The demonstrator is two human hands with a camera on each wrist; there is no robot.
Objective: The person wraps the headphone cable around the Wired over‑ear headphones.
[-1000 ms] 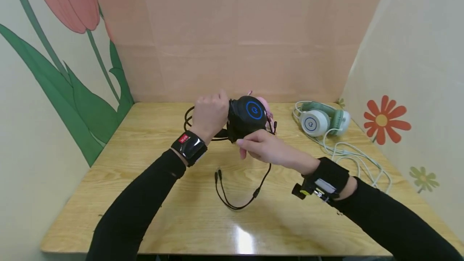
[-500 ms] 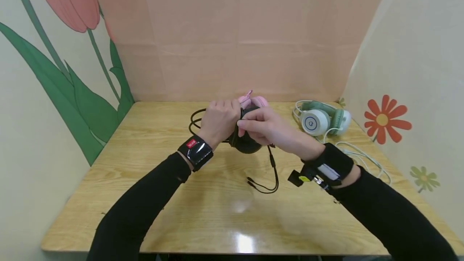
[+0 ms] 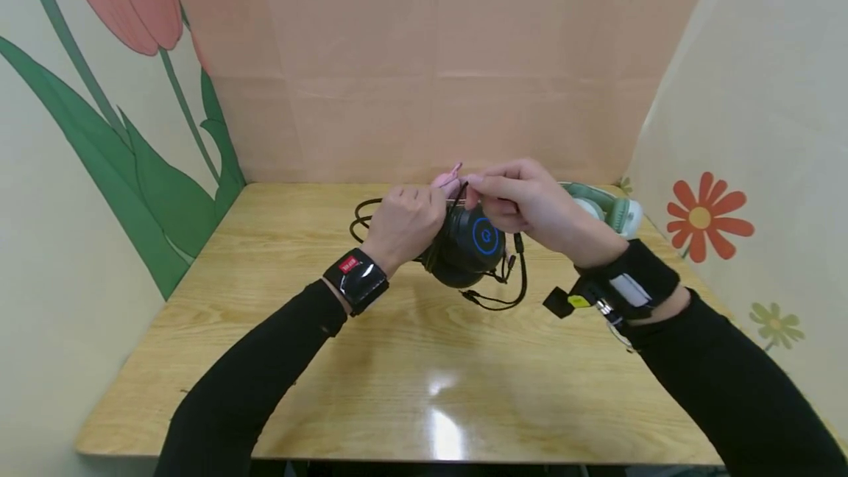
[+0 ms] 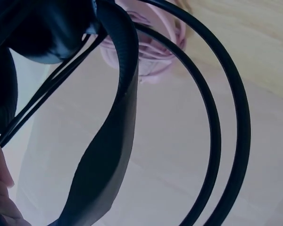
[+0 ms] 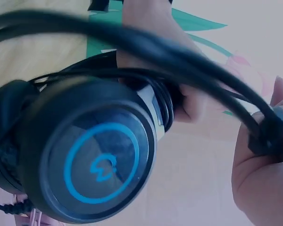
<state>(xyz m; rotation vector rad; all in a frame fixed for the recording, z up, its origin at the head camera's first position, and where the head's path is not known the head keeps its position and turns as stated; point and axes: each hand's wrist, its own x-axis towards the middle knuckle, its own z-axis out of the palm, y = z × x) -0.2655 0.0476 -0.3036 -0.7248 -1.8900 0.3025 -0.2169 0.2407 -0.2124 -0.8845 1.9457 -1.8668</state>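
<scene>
My left hand [image 3: 407,223] grips the headband of a pair of black headphones [image 3: 472,245], holding them over the table. One round ear cup [image 5: 101,150] bears a blue ring and logo. Several turns of black cable [image 5: 167,101] lie around the headphones beside my left hand. Between thumb and fingertips, my right hand [image 3: 523,197] pinches another stretch of that cable, drawn up above the ear cup. The cable's forked end with two plugs [image 3: 490,304] dangles below. In the left wrist view the headband [image 4: 106,150] runs beside wide loops of cable [image 4: 217,136].
Pink headphones [image 3: 445,178] with a coiled pink cord [image 4: 153,61] lie behind the black pair. Green and white headphones [image 3: 623,216] stand at the back right, partly hidden by my right hand. A pink-covered wall [image 3: 430,94] closes off the table's back.
My right hand first moved up at the headphones, then away to the upper right, drawing cable. The forked cable end rose off the table front. The left hand shifted right, turning the headphones.
</scene>
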